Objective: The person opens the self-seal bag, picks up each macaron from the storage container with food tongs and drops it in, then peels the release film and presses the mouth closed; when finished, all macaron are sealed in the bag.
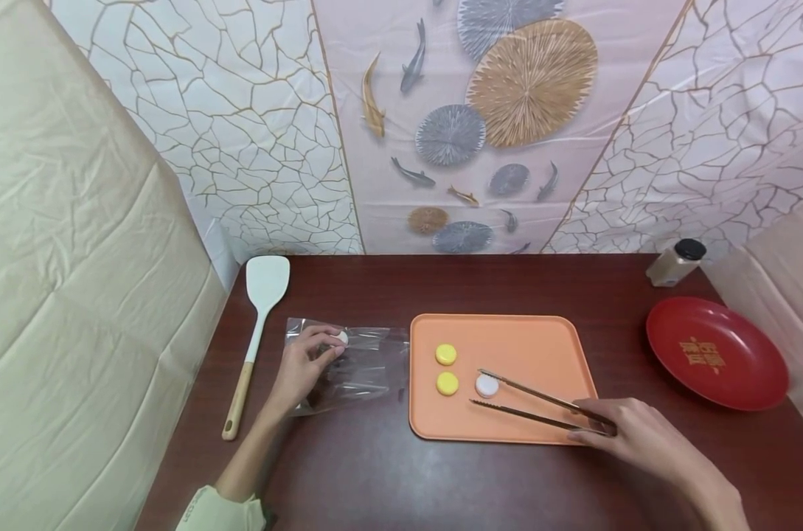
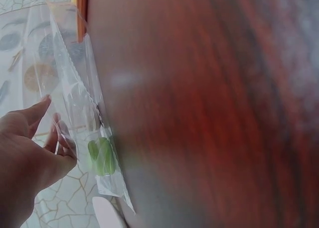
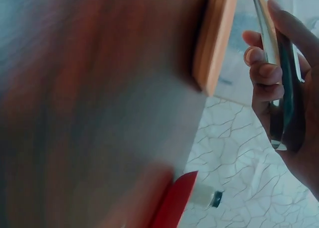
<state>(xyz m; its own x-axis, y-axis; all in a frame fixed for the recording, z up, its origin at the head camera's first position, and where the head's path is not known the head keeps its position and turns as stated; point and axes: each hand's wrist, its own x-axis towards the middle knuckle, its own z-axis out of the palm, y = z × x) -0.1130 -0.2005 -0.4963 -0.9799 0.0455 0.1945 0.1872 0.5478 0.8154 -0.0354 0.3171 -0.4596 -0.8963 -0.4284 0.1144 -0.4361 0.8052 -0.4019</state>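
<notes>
My left hand (image 1: 308, 361) pinches the film of a clear plastic bag (image 1: 368, 369) lying on the table. A white disc (image 1: 342, 337) shows right at its fingertips. In the left wrist view, green pieces (image 2: 101, 156) show through the bag below the fingers. My right hand (image 1: 647, 439) grips metal tongs (image 1: 534, 394) with serrated tips. Their two arms are spread over the orange tray (image 1: 520, 332), on either side of a white disc (image 1: 487, 386). Left of that, two yellow discs, a back one (image 1: 445, 355) and a front one (image 1: 447, 383), lie on the tray.
A white spatula (image 1: 266, 284) with a wooden handle lies left of the bag. On the right are a red plate (image 1: 713, 369) with gold characters and a jar (image 1: 669, 267) with a black lid. A patterned cloth (image 1: 275, 147) hangs behind the table.
</notes>
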